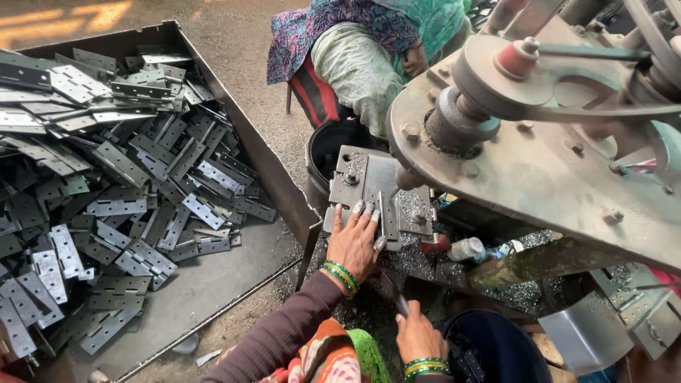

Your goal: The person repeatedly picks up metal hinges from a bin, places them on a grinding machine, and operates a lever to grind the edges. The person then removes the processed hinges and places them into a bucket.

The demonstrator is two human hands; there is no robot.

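Left hand: the left hand (pixel 352 245) lies flat, fingers spread wide, pressing a grey metal hinge plate (pixel 389 213) onto the machine bed (pixel 355 174); it pins the plate down and does not wrap around it.
Right hand: the right hand (pixel 418 339) sits near the bottom edge, closed around a dark handle (pixel 397 298) that rises up and to the left toward the bed.
Work piece: the hinge plate rests on the bed just under the machine's spindle (pixel 408 177), touching the left fingertips.
Progress: by my reading, one plate is seated and not yet worked. The big metal tray (pixel 248 142) on the left holds a deep heap of hinges (pixel 120 191), so a great deal looks left; which of them are finished I cannot tell.
Chips: bright metal shavings (pixel 418 206) lie on and around the bed, which suggests drilling goes on here.
Edges: the tray's sharp right wall stands just left of the left forearm; the heavy machine arm (pixel 539 163) overhangs the bed on the right.
Open room: tight. A dark bucket (pixel 496 347) sits just right of the right hand, another bucket (pixel 333 142) lies far of the bed, and a second person (pixel 362 57) sits beyond it.
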